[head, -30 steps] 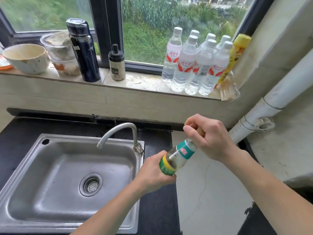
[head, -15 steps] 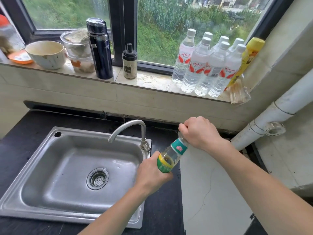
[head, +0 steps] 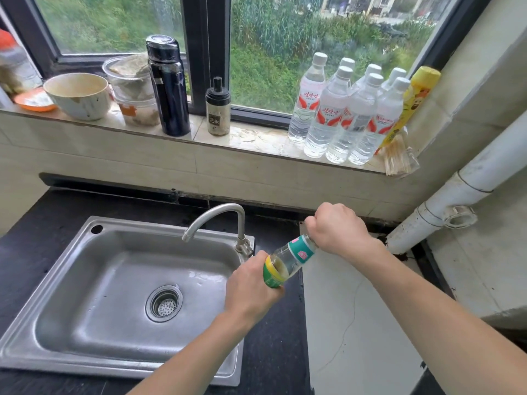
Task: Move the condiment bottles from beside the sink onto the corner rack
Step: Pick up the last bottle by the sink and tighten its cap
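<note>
the condiment bottle [head: 289, 259] hangs tilted in the air over the dark tabletop [head: 273, 352] just right of the sink [head: 71, 280], the left hand [head: 251, 283] wrapped round its green-labelled body and the right hand [head: 338, 228] closed over its cap end. over the last second it has sunk a little lower and the right hand has rolled further over the top, which reads as tightening the cap. no corner rack is in view, so the carry has yet to begin.

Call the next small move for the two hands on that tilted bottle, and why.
Probably finish tightening the cap before carrying it off: the right hand is closed over the top of the clear green-and-teal-labelled bottle, the left hand grips its base, and it is tilted beside the steel sink. No rack in view.
</note>
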The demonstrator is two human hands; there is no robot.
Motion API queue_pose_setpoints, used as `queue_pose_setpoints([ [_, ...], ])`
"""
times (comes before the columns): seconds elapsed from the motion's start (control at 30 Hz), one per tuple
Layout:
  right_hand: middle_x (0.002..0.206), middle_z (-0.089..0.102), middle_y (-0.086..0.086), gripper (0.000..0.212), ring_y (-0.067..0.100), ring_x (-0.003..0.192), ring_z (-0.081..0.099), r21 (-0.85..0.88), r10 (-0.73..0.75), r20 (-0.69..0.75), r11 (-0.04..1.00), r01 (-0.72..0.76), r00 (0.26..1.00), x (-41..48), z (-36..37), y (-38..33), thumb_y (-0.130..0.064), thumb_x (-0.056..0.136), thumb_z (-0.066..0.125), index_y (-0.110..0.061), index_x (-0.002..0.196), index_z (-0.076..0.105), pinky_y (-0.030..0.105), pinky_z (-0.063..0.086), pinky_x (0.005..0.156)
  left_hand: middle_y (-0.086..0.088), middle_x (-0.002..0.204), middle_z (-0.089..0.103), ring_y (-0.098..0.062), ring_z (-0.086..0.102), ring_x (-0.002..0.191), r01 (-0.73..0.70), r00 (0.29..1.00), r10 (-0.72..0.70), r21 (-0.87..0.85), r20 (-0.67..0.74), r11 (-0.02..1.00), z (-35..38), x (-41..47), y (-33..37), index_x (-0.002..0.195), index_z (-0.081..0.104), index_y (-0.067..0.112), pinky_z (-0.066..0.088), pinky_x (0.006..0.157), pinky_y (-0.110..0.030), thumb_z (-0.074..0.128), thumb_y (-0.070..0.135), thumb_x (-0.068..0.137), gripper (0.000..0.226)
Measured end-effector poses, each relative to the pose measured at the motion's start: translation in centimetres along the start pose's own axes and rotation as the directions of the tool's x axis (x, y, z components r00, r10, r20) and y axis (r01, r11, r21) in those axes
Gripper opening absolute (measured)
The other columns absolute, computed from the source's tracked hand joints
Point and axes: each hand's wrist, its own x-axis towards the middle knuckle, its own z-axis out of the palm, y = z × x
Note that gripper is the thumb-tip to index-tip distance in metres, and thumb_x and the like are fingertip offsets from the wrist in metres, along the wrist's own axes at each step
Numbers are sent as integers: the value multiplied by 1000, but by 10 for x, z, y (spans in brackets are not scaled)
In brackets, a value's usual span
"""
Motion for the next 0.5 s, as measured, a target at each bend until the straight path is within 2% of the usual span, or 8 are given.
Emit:
queue_pose_setpoints([
  [0.07, 82, 56, 10, 28, 32, 79, 53, 2, 28, 101, 1000, -28, 995, 1, -3, 1, -31, 91, 41, -11, 74, 50, 32, 39, 65, 7, 70, 52, -20, 47, 63, -23, 1000, 22, 16, 18, 1000, 3, 0, -2, 79, 41, 23, 35, 54, -30, 68, 30, 64, 32],
  [0.13, 78, 61, 6, 39, 29, 74, 56, 37, -119, -32, 992, 121, 992, -3, 2, 4, -42, 92, 41, -13, 72, 56, 32, 40, 61, 6, 66, 54, -19, 49, 60, 19, 992, -1, -143, 126, 990, 4, 3, -10, 76, 44, 22, 42, 55, -36, 70, 30, 59, 32],
  [0.2, 70, 60, -2, 43, 22, 62, 55, 81, -386, -277, 903, 421, 880, -10, 9, 9, -48, 92, 39, -17, 69, 58, 31, 42, 53, 4, 63, 54, -16, 48, 56, 106, 958, 7, -376, 287, 921, 1, 9, -17, 76, 49, 20, 47, 54, -39, 72, 25, 55, 31],
  [0.27, 66, 58, -3, 41, 19, 52, 51, 62, -577, -368, 767, 638, 729, -11, 12, 20, -41, 93, 42, -13, 68, 59, 32, 43, 46, 2, 66, 54, -14, 49, 56, 133, 904, 83, -461, 418, 877, -2, 12, -21, 80, 54, 16, 46, 54, -37, 75, 20, 56, 32],
  [0.3, 62, 56, -1, 41, 19, 48, 48, 50, -606, -383, 740, 671, 697, -11, 14, 23, -37, 93, 43, -11, 65, 57, 32, 42, 43, 2, 67, 54, -14, 50, 57, 133, 882, 109, -462, 459, 877, -3, 12, -22, 81, 55, 16, 47, 54, -35, 75, 19, 56, 33],
  [0.37, 57, 51, 0, 41, 22, 48, 45, 50, -540, -377, 800, 598, 753, -11, 16, 23, -34, 92, 41, -11, 59, 50, 32, 39, 45, 3, 67, 56, -14, 51, 57, 124, 890, 93, -433, 447, 893, -3, 10, -19, 80, 55, 20, 47, 55, -33, 75, 22, 55, 32],
  [0.47, 71, 50, 6, 31, 28, 68, 48, 12, -162, -173, 986, 167, 971, -12, 12, 8, -31, 93, 42, -13, 70, 50, 32, 36, 60, 7, 65, 54, -15, 49, 59, 26, 984, 6, -177, 180, 984, 0, 5, -12, 75, 46, 24, 40, 52, -29, 70, 28, 57, 31],
  [0.5, 77, 50, 7, 26, 30, 75, 48, -20, -29, -54, 999, 28, 998, -10, 8, 5, -29, 93, 41, -12, 76, 50, 33, 36, 65, 8, 68, 53, -16, 48, 61, -11, 996, 15, -45, 86, 999, 2, 3, -8, 76, 44, 24, 35, 52, -27, 70, 29, 60, 31],
])
